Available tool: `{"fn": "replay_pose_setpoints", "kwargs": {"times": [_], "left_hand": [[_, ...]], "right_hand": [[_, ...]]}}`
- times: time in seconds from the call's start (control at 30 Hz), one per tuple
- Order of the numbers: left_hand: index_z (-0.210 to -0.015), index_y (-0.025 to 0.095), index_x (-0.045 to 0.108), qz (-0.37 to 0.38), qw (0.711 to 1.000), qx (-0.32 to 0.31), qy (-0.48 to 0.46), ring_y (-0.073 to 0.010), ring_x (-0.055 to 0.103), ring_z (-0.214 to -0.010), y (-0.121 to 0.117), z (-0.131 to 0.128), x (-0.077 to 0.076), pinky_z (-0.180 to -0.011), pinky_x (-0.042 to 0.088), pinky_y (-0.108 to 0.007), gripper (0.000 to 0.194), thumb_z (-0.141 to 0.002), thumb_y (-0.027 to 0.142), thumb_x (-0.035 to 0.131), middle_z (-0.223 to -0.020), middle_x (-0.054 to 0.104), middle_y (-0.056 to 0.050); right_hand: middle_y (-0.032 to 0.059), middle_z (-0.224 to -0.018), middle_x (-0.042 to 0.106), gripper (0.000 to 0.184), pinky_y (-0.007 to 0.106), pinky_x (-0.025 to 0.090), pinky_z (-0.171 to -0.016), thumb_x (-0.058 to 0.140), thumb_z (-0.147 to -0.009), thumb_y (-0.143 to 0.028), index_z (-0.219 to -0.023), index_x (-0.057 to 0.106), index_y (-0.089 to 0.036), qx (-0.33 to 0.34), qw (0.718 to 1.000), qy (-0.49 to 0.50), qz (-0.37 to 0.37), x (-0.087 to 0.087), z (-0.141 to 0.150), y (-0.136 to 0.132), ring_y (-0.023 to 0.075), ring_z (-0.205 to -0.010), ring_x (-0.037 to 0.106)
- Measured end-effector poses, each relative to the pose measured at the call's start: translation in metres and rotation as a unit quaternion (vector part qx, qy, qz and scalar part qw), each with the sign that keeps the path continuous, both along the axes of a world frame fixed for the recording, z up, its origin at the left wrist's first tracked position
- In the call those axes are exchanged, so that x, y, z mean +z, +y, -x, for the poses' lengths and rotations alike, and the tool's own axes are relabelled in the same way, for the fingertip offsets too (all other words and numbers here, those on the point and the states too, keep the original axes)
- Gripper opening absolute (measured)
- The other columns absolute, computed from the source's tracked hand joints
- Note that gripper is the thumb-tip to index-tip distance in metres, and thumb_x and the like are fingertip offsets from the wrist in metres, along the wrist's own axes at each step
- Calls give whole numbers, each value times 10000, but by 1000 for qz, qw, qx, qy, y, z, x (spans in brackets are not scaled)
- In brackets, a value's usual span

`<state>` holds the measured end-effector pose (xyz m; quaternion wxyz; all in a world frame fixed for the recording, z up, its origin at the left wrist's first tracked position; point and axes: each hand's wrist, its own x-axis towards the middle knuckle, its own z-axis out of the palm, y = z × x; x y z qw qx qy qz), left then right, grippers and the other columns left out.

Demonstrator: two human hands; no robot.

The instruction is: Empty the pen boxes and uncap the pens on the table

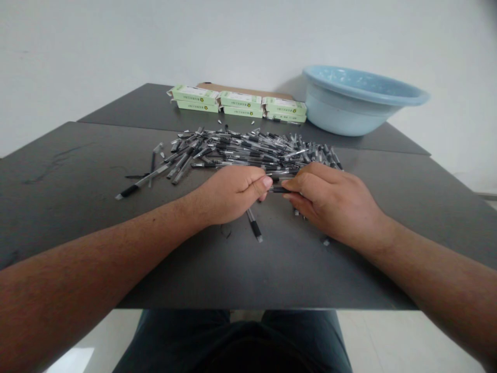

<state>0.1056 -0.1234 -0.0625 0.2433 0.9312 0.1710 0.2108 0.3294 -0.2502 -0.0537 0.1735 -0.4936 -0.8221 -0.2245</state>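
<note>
A person's left hand (236, 196) and right hand (336, 199), just apart, clamp a pen (278, 190) between them over a dark surface (272, 274). Only the pen's short black middle shows; both ends are hidden in the fists, and whether it is whole cannot be told. Beyond lies a heap of pens (240, 147), its near edge partly masked by the hands and its overlapping barrels too tangled to count. A loose pen (254, 227) pokes from beneath the left hand, its upper end covered. Farther back, green-and-white boxes (243, 110) stand stacked in pairs, their print too small to read, beside a pale-blue basin (345, 109) whose bottom is out of sight. Both forearms run out of frame.
</note>
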Motion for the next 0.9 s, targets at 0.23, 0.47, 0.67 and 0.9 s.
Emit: {"fn": "replay_pose_setpoints", "kwargs": {"times": [0.23,0.47,0.67,0.9], "left_hand": [[-1021,211,668,-49,999,15,10,-180,651,-697,-2,3,-1,-681,429,-305,174,-1015,342,555,-758,700,13],[-938,201,660,-59,998,25,13,-201,657,-787,-2,1,2,-727,438,-322,340,-1094,382,418,-847,720,-33],[-900,202,647,-64,997,36,13,-186,620,-715,-1,1,3,-665,388,-315,305,-1068,387,473,-779,685,-17],[-1033,198,671,-171,983,14,69,-234,699,-825,0,2,-1,-729,454,-341,219,-1075,344,513,-880,735,-51]], "right_hand": [[98,-985,750,167,340,506,-707,592,-1091,-278,-1043,732,-201,-22,1000,10,18,-3,-2,3,235,-854,697],[88,-949,747,181,342,507,-694,588,-1102,-268,-1070,747,-187,-5,1000,-2,-14,-1,0,0,234,-826,700],[83,-955,743,172,333,509,-696,591,-1096,-271,-1050,741,-201,-16,1000,0,-5,-2,2,-1,227,-826,697],[94,-995,747,116,345,555,-744,624,-1053,-241,-1081,727,-195,-13,998,49,29,-5,-2,3,249,-889,723]]}}
